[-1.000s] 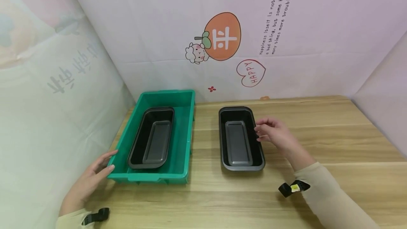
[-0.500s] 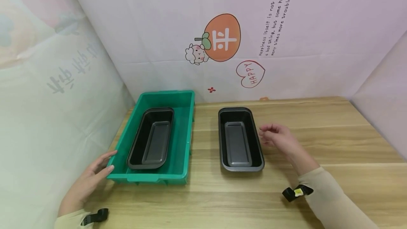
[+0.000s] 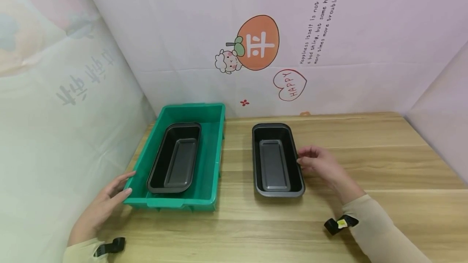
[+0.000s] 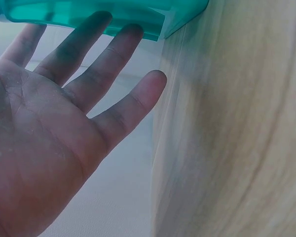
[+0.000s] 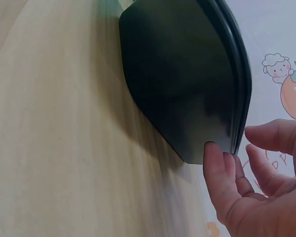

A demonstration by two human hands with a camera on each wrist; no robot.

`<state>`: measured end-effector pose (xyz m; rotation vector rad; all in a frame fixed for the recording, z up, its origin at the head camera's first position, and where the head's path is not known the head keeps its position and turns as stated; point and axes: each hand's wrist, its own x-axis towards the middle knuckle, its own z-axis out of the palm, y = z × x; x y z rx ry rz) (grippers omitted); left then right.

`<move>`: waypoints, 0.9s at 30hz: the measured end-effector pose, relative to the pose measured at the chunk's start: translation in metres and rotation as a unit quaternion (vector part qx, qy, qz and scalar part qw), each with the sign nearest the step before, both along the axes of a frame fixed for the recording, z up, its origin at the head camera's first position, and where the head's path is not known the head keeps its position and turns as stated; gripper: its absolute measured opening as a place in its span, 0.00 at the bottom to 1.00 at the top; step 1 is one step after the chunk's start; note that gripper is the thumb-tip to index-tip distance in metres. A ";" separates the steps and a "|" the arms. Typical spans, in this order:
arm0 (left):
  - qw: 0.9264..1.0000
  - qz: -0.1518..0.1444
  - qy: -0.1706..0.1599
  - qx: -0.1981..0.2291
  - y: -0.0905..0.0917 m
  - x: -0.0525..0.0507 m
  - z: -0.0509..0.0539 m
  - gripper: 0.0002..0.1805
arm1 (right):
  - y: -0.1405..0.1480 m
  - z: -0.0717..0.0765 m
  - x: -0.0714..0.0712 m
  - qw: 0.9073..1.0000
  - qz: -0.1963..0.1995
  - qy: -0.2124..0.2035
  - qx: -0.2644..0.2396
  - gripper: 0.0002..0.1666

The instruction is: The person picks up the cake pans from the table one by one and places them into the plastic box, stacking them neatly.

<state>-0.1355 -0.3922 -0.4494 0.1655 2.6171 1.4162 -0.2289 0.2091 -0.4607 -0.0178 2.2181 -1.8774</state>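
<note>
In the head view, a dark loaf pan [image 3: 275, 165] stands upright on the wooden table, right of the green tray [image 3: 213, 165]. My right hand [image 3: 323, 168] is at the pan's right rim. Its thumb lies over the edge and its fingers reach the outer wall, pinching the rim. The right wrist view shows the fingers [image 5: 217, 173] against the wall of that pan [image 5: 182, 79]. A second loaf pan [image 3: 180, 163] sits inside the tray. My left hand [image 3: 104, 204] touches the tray's near left corner with spread, extended fingers; its palm [image 4: 37, 143] holds nothing.
The table [image 3: 256, 230] stretches to the right of the loaf pan and in front of it. A printed cloth wall [image 3: 175, 64] closes off the back. A pale left wall [image 3: 91, 133] stands close to the tray and my left hand.
My right hand came off the pan's right rim, then returned to it slightly nearer to me. Both pans, the tray and my left hand stay put.
</note>
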 end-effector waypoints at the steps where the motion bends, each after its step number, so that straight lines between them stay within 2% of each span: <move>1: 1.000 0.000 0.001 0.000 0.000 0.000 0.000 0.30 | -0.001 -0.001 0.000 1.000 0.001 -0.001 0.002 0.24; 9: 1.000 0.004 -0.009 0.012 -0.001 -0.001 -0.001 0.30 | -0.005 -0.005 -0.001 1.000 0.010 -0.006 0.027 0.24; 19: 1.000 0.005 0.006 -0.010 -0.001 -0.002 -0.002 0.29 | -0.007 -0.007 -0.001 1.000 0.000 -0.011 0.016 0.26; 27: 1.000 0.004 0.011 0.007 0.000 -0.001 -0.001 0.29 | -0.007 -0.006 0.000 0.999 -0.006 -0.007 0.033 0.26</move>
